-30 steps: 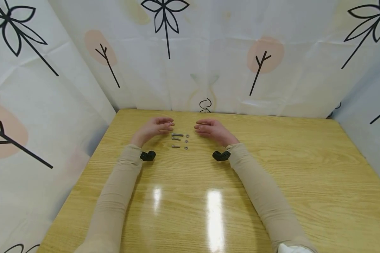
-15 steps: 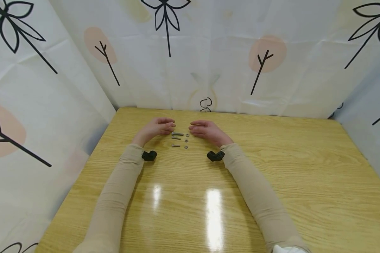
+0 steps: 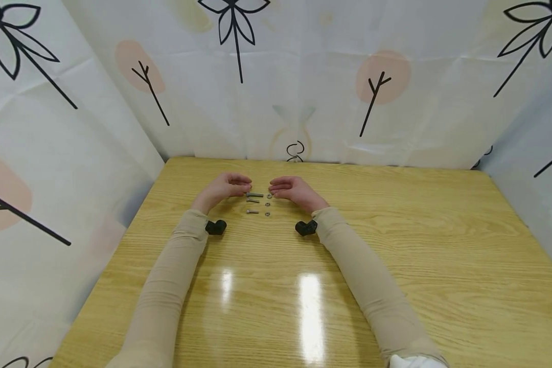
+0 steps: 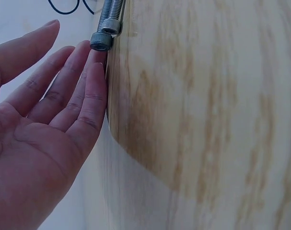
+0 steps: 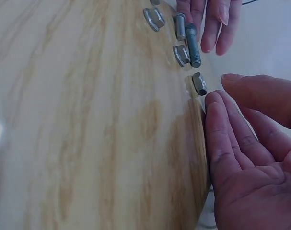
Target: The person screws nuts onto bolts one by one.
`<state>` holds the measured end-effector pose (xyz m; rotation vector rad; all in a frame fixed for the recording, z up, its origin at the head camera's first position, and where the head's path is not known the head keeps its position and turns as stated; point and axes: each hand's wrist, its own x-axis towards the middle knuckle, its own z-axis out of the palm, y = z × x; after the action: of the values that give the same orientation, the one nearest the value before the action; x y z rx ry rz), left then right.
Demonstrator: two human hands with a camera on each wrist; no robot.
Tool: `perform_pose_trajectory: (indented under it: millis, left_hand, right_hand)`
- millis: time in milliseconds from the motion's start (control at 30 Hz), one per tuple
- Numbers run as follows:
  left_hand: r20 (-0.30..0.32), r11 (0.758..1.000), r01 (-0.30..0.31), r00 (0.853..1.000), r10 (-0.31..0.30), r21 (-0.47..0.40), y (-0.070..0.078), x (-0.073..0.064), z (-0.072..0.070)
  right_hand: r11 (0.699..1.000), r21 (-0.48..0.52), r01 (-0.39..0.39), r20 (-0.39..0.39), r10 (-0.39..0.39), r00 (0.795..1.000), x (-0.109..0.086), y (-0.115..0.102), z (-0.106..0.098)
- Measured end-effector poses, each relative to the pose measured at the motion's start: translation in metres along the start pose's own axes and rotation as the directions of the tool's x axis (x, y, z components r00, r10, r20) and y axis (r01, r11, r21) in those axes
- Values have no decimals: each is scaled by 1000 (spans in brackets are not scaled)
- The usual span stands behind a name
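Observation:
Three metal bolts lie in a column on the wooden table: a longest far bolt (image 3: 255, 194), a middle bolt (image 3: 253, 201) and a near bolt (image 3: 252, 212). To their right sit three small nuts, a far nut (image 3: 269, 196), a middle nut (image 3: 268, 204) and a near nut (image 3: 267, 214). My left hand (image 3: 221, 191) is beside the far bolt's socket head (image 4: 101, 41), fingers relaxed and thumb apart. My right hand (image 3: 298, 192) has its fingertips and thumb close to the far nut (image 5: 199, 84), with a small gap visible in the right wrist view.
The wooden table (image 3: 441, 245) extends to the right and toward me. Behind it hangs a white patterned curtain (image 3: 322, 92), with another at the left. Black wrist mounts (image 3: 306, 228) sit at both cuffs.
My right hand has moved left, from right of the nuts to the far nut. My left hand has barely moved, and the bolts and nuts lie as before.

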<state>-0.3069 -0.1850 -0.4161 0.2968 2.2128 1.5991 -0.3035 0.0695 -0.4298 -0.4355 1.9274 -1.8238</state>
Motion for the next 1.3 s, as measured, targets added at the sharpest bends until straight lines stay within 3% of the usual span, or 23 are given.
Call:
perform_pose_trajectory:
  millis: [700,933,1300]
  left_hand:
    - [-86,981,1,996,16,195,8,2,8]
    - [-105,957,-9,994,42,290,4,3,9]
    - [-109,936,5,993,36,352,7,3,10]
  right_hand:
    - [983,-185,-4,-35,-2,999,10,-4,9]
    - [977,-215,9,-41,-18,999,12,-1,9]
    - [949,-317,2,-79,-29,996,14,-4,12]
